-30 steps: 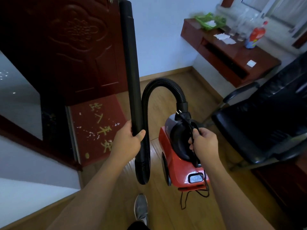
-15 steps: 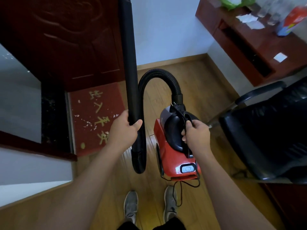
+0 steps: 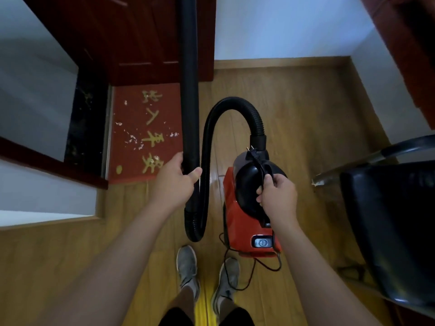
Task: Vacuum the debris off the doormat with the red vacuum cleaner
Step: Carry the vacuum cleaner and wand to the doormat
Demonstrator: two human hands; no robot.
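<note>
black tube (image 3: 188, 90): upper end cut off by the top edge
debris (image 3: 133, 138): pale flecks on the doormat (image 3: 127, 161), too small to identify
red vacuum cleaner (image 3: 233, 220): top partly hidden under the right hand (image 3: 277, 198)
black chair (image 3: 388, 231): cut off by the right edge

Head view — steeply downward, near hands (image 3: 174, 182)

This looks like the entrance of a home: a dark red wooden door (image 3: 146, 38), a red doormat (image 3: 131, 156) just before it, a wooden floor (image 3: 306, 118), white walls (image 3: 282, 27) and a black chair (image 3: 388, 220).
</note>
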